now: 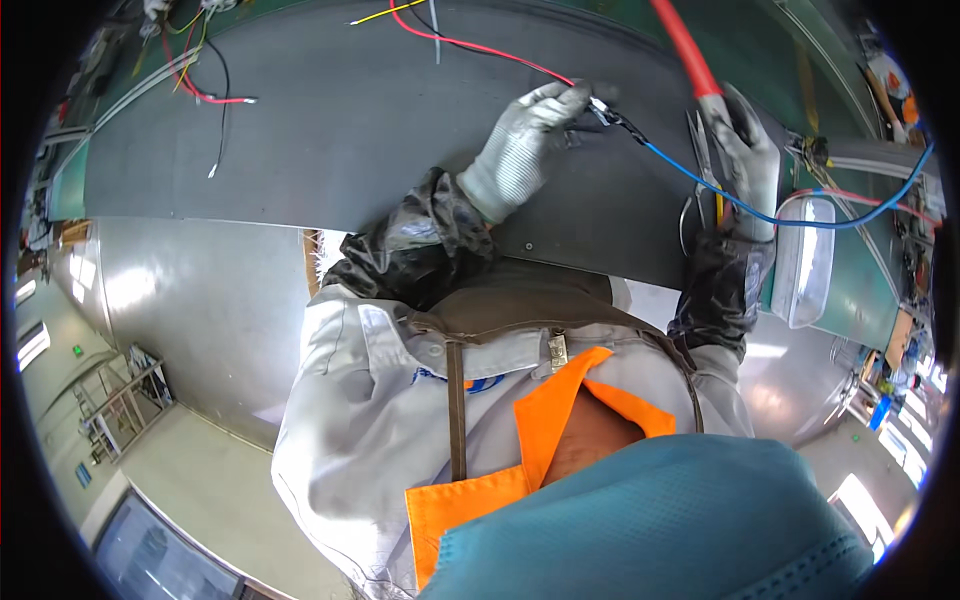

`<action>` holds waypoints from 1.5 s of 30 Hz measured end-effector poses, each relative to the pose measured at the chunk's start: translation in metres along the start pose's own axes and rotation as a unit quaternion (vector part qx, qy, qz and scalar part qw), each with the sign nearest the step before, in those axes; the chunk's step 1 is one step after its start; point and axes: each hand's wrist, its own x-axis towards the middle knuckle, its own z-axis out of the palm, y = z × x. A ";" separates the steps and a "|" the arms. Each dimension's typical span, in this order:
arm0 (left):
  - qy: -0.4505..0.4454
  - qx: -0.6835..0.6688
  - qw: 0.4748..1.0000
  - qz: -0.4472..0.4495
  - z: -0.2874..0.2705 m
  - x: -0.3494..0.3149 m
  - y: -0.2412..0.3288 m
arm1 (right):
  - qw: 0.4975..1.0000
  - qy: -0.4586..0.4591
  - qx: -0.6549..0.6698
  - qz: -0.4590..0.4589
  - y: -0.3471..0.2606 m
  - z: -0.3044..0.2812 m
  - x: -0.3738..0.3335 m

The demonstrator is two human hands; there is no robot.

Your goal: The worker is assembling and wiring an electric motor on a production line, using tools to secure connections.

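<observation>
My left hand (520, 145), in a pale grey work glove, pinches the end of a red wire (480, 47) above the dark work surface. At its fingertips a silvery metal terminal (600, 110) meets the dark-wrapped end of a blue wire (780, 215). Whether the two wires are joined there I cannot tell. To the right, my gloved right hand (745, 150) is closed around the lower end of a long red handle (688, 45). The tool's head lies outside the picture. Scissors-like metal blades (699, 145) show just left of that hand.
A whitish oblong tray (785, 285) sits right of my right forearm, with the blue wire crossing above it. Several red, black and yellow wires (215, 95) with metal ends lie at the upper left. A thin yellow wire (385, 13) lies at the top.
</observation>
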 end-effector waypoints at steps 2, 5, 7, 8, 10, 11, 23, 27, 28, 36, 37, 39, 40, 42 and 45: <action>0.015 0.006 1.000 0.018 -0.002 -0.009 0.005 | 0.994 -0.103 -0.033 -0.002 -0.020 0.049 0.025; -0.034 -0.008 0.999 0.012 -0.003 0.004 -0.003 | 0.988 -0.152 -0.026 0.022 -0.020 0.064 0.053; -0.034 -0.007 0.999 0.009 -0.010 0.006 -0.005 | 0.980 -0.196 -0.014 0.037 -0.003 0.079 0.074; -0.039 -0.009 0.999 0.012 -0.011 0.008 -0.006 | 0.974 -0.194 -0.119 0.017 0.000 0.080 0.080; -0.067 -0.032 0.997 0.018 -0.009 0.012 -0.006 | 0.930 -0.167 -0.299 -0.133 0.009 0.075 0.086; -0.029 -0.025 0.997 0.061 -0.028 0.008 -0.022 | 0.918 -0.156 -0.351 -0.101 -0.021 0.097 0.071; -0.064 -0.041 0.997 0.019 -0.018 0.003 -0.014 | 0.856 0.124 -0.478 -0.151 -0.035 -0.029 -0.019; -0.039 -0.059 0.997 0.026 -0.007 0.004 -0.011 | 0.766 0.167 -0.620 0.032 -0.003 -0.079 -0.049; -0.043 -0.070 0.996 0.023 -0.007 0.005 -0.011 | 0.769 0.158 -0.618 0.029 -0.001 -0.074 -0.057; -0.103 0.030 0.992 0.059 -0.033 0.004 -0.005 | 0.906 -0.331 -0.230 -0.129 -0.105 0.097 -0.110; -0.089 0.190 0.957 0.199 -0.021 0.015 0.002 | 0.858 -0.355 -0.185 -0.321 -0.104 0.074 -0.099; -0.026 0.526 0.798 0.295 -0.025 0.032 0.038 | 0.875 -0.293 0.229 -0.310 -0.064 0.035 -0.099; -0.009 0.559 0.806 0.194 -0.032 0.036 0.060 | 0.948 -0.107 0.160 -0.253 -0.080 0.052 -0.103; -0.035 0.686 0.627 0.369 -0.076 0.046 0.089 | 0.988 0.017 -0.108 -0.108 -0.082 0.040 -0.086; 0.013 0.831 0.479 0.281 -0.133 0.029 0.111 | 0.879 -0.096 -0.466 0.028 -0.043 0.051 -0.062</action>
